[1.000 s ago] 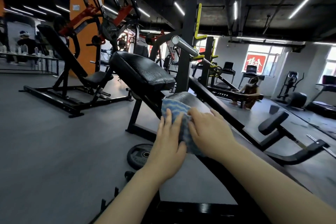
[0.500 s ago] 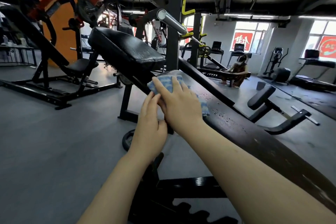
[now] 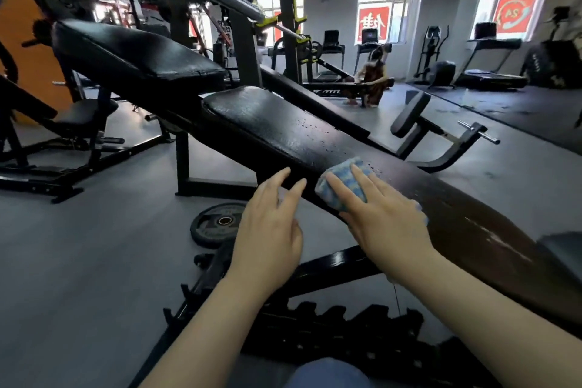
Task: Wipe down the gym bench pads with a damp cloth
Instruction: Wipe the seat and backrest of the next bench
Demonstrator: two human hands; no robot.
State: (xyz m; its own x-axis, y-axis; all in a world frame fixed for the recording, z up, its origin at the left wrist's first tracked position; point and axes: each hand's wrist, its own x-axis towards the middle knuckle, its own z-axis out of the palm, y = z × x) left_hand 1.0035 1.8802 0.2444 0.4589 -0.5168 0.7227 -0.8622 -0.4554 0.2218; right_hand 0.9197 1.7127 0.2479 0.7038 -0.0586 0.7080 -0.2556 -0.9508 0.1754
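Observation:
A long black back pad (image 3: 283, 129) slopes down from the centre toward the lower right, its surface shiny and wet with droplets. A blue-and-white cloth (image 3: 341, 181) lies on the pad's near edge under my right hand (image 3: 381, 220), which presses it flat with straight fingers. My left hand (image 3: 271, 230) hovers just left of the cloth beside the pad's edge, fingers straight and holding nothing. A second black seat pad (image 3: 135, 53) stands higher at the upper left.
A weight plate (image 3: 217, 224) lies on the grey floor under the bench. A barbell (image 3: 239, 3) rests on the rack behind. A leg roller pad (image 3: 409, 115) juts out at right. A person (image 3: 374, 79) crouches in the background near treadmills.
My right hand has drawn the cloth down the back pad from its top end toward me. My left hand has come off the cloth and now sits beside it.

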